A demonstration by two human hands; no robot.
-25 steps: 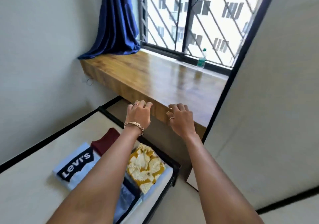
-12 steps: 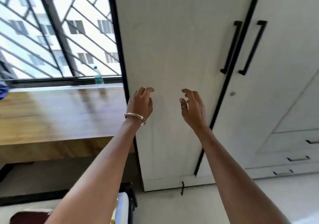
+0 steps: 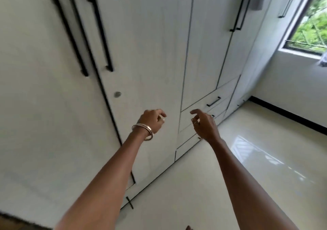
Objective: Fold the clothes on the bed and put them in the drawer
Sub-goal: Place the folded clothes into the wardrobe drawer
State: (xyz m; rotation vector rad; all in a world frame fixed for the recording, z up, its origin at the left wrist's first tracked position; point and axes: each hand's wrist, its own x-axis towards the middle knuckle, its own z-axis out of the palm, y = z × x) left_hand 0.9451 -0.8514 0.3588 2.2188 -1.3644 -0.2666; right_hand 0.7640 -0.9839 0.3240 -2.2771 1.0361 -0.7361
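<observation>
Facing the white wardrobe (image 3: 150, 35) from my remote feed, I read the scene left to right. At far left, two long black door handles (image 3: 70, 36) run down either side of a dark door seam; both are smeared by motion blur. Below and right of them sits a small round metal fitting (image 3: 117, 94), possibly a lock, though the view is too soft to confirm.

The left hand (image 3: 152, 120) is raised in front of the wardrobe door, arm extended from the lower left. Its fingers are loosely curled and hold nothing. A metal bangle (image 3: 143, 132) circles the wrist.

The right hand (image 3: 203, 123) is level with it and just apart from it, arm extended from the lower right. Its fingers are also loosely curled and empty, with a ring (image 3: 195, 123) on one finger. Neither hand touches the wardrobe.

Behind and right of the right hand are the stacked drawers (image 3: 217, 95), all closed; the upper one carries a short black handle (image 3: 213, 101). Clothes and bed lie outside this view.

Further right, another pair of black handles (image 3: 240, 11) marks the next doors. The glossy pale floor (image 3: 256, 159) reflects light at lower right, and a window (image 3: 313, 26) with green foliage beyond it occupies the upper right corner.
</observation>
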